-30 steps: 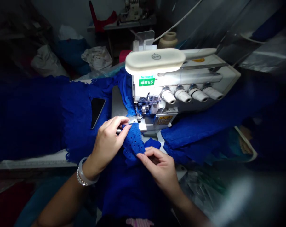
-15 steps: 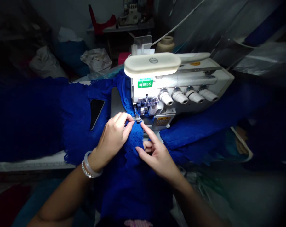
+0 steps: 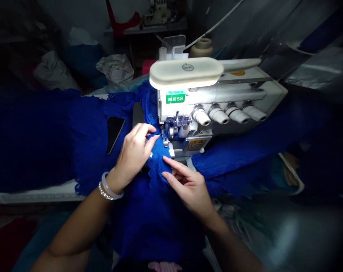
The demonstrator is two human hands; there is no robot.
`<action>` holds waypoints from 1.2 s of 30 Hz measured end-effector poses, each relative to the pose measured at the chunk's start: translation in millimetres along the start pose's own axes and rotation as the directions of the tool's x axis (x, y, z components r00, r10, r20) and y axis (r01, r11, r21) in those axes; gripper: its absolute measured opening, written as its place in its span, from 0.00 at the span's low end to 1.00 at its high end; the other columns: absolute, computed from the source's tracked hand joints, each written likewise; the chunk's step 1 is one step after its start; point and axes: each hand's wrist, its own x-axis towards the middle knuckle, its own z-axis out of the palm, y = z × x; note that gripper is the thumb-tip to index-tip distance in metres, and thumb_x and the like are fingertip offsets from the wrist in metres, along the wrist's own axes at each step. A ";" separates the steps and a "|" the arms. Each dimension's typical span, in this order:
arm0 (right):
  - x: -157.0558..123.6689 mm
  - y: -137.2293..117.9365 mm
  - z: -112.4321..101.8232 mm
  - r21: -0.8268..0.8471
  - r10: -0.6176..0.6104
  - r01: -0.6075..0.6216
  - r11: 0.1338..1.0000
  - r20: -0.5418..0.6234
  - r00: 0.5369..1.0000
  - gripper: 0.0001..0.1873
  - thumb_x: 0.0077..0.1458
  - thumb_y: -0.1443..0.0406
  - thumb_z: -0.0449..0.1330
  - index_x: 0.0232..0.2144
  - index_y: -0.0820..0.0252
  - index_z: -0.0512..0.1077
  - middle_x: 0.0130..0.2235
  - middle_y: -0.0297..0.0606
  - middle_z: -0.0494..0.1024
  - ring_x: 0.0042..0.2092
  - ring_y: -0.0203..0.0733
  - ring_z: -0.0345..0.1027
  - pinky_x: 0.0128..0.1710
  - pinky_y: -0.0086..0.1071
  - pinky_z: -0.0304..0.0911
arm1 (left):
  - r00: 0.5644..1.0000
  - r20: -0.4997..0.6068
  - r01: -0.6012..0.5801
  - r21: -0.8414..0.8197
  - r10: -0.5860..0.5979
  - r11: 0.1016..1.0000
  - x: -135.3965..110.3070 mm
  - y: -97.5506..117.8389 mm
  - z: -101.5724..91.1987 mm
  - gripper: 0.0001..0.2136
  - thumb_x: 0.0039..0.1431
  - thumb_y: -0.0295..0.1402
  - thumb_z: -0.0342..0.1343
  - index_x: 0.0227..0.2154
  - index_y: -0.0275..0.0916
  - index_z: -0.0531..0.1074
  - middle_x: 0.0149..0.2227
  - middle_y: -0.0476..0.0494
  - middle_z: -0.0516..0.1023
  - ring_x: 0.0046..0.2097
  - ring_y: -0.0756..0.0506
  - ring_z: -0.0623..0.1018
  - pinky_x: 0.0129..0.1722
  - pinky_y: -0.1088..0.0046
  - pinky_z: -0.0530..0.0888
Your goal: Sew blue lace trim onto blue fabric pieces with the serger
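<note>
A strip of blue eyelet fabric [image 3: 158, 158] runs from my lap up to the presser foot [image 3: 166, 141] of a white overlock sewing machine [image 3: 211, 94]. My left hand [image 3: 134, 151], with bracelets on the wrist, pinches the fabric's left edge just before the foot. My right hand [image 3: 187, 185] lies on the fabric's right side, its forefinger stretched along the edge and its thumb below, fingers closed on the cloth. The machine's lamp [image 3: 185, 71] lights the needle area.
A dark phone [image 3: 115, 128] lies on more blue fabric [image 3: 47, 136] piled on the table to the left. Blue cloth [image 3: 245, 151] also drapes to the right of the machine. Bags and another machine stand in the dark background.
Both hands have moved the fabric forward to the presser foot. My right hand went from low on the strip up to its edge, its forefinger stretching out, then drew back a little.
</note>
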 end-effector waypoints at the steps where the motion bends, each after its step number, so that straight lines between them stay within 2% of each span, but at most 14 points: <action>1: 0.2 0.2 1.1 -0.019 -0.006 0.006 1.000 -0.010 1.000 0.21 0.56 0.65 0.62 0.53 0.61 0.75 0.24 0.29 0.67 0.24 0.29 0.57 0.24 0.25 0.59 | 0.998 -0.056 0.017 0.007 -0.017 1.000 -6.4 1.0 -2.9 0.04 0.61 0.30 0.58 0.37 0.35 0.72 0.37 0.46 0.75 0.37 0.50 0.75 0.38 0.76 0.72; 4: -2.3 -1.3 2.5 -0.114 -0.032 0.030 0.993 -0.018 0.999 0.20 0.56 0.65 0.63 0.51 0.62 0.76 0.29 0.34 0.78 0.27 0.34 0.69 0.30 0.27 0.68 | 0.974 -0.183 0.142 0.024 -0.135 0.990 -45.6 8.6 -13.4 0.05 0.60 0.32 0.59 0.37 0.37 0.72 0.30 0.50 0.74 0.28 0.53 0.72 0.34 0.78 0.71; 7: -19.4 -11.2 -6.5 -0.206 -0.104 0.110 0.972 0.042 0.994 0.17 0.56 0.66 0.63 0.48 0.61 0.78 0.41 0.40 0.84 0.39 0.41 0.78 0.42 0.30 0.72 | 0.934 0.171 0.339 -0.159 -0.313 0.927 -100.0 20.1 -24.4 0.09 0.60 0.36 0.60 0.41 0.38 0.73 0.32 0.49 0.79 0.31 0.51 0.77 0.31 0.79 0.73; 10: -55.7 -28.4 -28.4 -0.311 -0.170 0.204 0.928 0.134 0.976 0.19 0.56 0.68 0.64 0.50 0.52 0.76 0.45 0.35 0.83 0.42 0.39 0.79 0.45 0.26 0.73 | 0.710 0.628 0.615 -0.334 -0.318 0.714 -138.5 26.6 -37.1 0.10 0.62 0.39 0.56 0.40 0.39 0.75 0.34 0.48 0.81 0.34 0.48 0.80 0.33 0.77 0.76; 12: -83.6 -34.7 -42.8 -0.377 -0.165 0.246 0.893 0.235 0.958 0.24 0.53 0.68 0.66 0.53 0.45 0.73 0.44 0.30 0.83 0.38 0.37 0.80 0.40 0.23 0.73 | 0.588 0.753 0.740 -0.352 -0.296 0.574 -147.5 22.7 -44.9 0.12 0.64 0.41 0.53 0.39 0.39 0.76 0.35 0.47 0.82 0.35 0.46 0.81 0.34 0.75 0.78; 13: -96.1 -33.2 -47.2 -0.400 -0.115 0.225 0.889 0.281 0.953 0.26 0.53 0.67 0.67 0.54 0.44 0.72 0.44 0.30 0.84 0.36 0.36 0.80 0.36 0.22 0.73 | 0.579 0.753 0.750 -0.341 -0.314 0.566 -147.8 18.0 -47.5 0.12 0.64 0.41 0.53 0.38 0.38 0.76 0.35 0.46 0.82 0.35 0.46 0.81 0.35 0.74 0.78; 16: -121.7 -4.6 -43.9 -0.491 0.026 0.137 0.860 0.311 0.950 0.21 0.56 0.65 0.63 0.53 0.48 0.72 0.46 0.34 0.83 0.33 0.36 0.79 0.30 0.22 0.73 | 0.753 0.526 0.576 -0.234 -0.396 0.783 -142.0 0.1 -47.3 0.10 0.59 0.41 0.59 0.35 0.38 0.76 0.34 0.47 0.81 0.34 0.46 0.79 0.36 0.73 0.76; 19: -131.4 42.7 -25.2 -0.484 -0.083 0.196 0.853 0.245 0.966 0.16 0.61 0.69 0.53 0.49 0.59 0.73 0.42 0.41 0.83 0.39 0.41 0.80 0.38 0.27 0.75 | 0.928 0.158 0.347 -0.041 -0.337 0.937 -138.9 -3.6 -38.0 0.08 0.59 0.37 0.60 0.34 0.38 0.75 0.35 0.45 0.78 0.38 0.46 0.78 0.41 0.71 0.74; 23: -133.6 72.2 -12.6 -0.598 -0.276 0.310 0.739 0.151 0.949 0.15 0.59 0.71 0.54 0.47 0.61 0.74 0.42 0.48 0.79 0.44 0.45 0.76 0.43 0.36 0.74 | 0.930 0.150 0.346 -0.044 -0.336 0.937 -145.0 19.8 -18.0 0.07 0.62 0.37 0.56 0.36 0.38 0.71 0.31 0.48 0.74 0.30 0.50 0.74 0.33 0.76 0.72; 27: -126.2 49.1 -19.2 -0.669 -0.414 0.337 0.662 0.049 0.909 0.12 0.55 0.71 0.61 0.42 0.57 0.77 0.46 0.50 0.76 0.48 0.51 0.72 0.47 0.47 0.70 | 0.895 0.220 0.424 -0.152 -0.388 0.893 -150.7 35.5 -1.7 0.09 0.61 0.38 0.57 0.31 0.39 0.68 0.35 0.45 0.74 0.38 0.47 0.76 0.40 0.71 0.73; 29: -115.9 31.0 -20.0 -0.550 -0.387 0.310 0.776 -0.026 0.922 0.12 0.54 0.69 0.63 0.42 0.56 0.78 0.45 0.48 0.78 0.48 0.51 0.72 0.49 0.47 0.69 | 0.841 0.238 0.540 -0.329 -0.486 0.775 -150.3 36.5 -5.0 0.11 0.60 0.38 0.58 0.28 0.40 0.63 0.33 0.47 0.74 0.38 0.48 0.77 0.39 0.73 0.74; 32: -94.7 9.7 -10.0 -0.077 0.029 -0.026 0.997 0.038 0.999 0.13 0.62 0.60 0.58 0.45 0.57 0.76 0.41 0.46 0.81 0.42 0.47 0.76 0.45 0.42 0.72 | 0.617 0.636 0.787 -0.504 -0.463 0.357 -146.2 36.8 -25.0 0.16 0.57 0.42 0.60 0.28 0.42 0.57 0.22 0.54 0.73 0.24 0.51 0.76 0.24 0.79 0.71; 34: -82.2 2.0 1.1 0.249 0.273 -0.343 0.906 0.278 0.921 0.21 0.64 0.53 0.54 0.48 0.59 0.75 0.38 0.44 0.81 0.39 0.46 0.77 0.41 0.39 0.73 | 0.483 0.827 0.876 -0.450 -0.288 0.177 -142.7 37.9 -42.1 0.17 0.57 0.43 0.61 0.29 0.41 0.57 0.20 0.53 0.76 0.22 0.50 0.78 0.22 0.80 0.71; 36: -75.2 -2.2 10.0 0.422 0.307 -0.502 0.755 0.450 0.839 0.23 0.63 0.49 0.54 0.46 0.60 0.76 0.35 0.42 0.81 0.37 0.45 0.77 0.39 0.38 0.72 | 0.464 0.849 0.886 -0.436 -0.254 0.159 -140.3 38.9 -57.7 0.15 0.57 0.40 0.62 0.30 0.40 0.59 0.23 0.49 0.79 0.26 0.49 0.81 0.26 0.80 0.74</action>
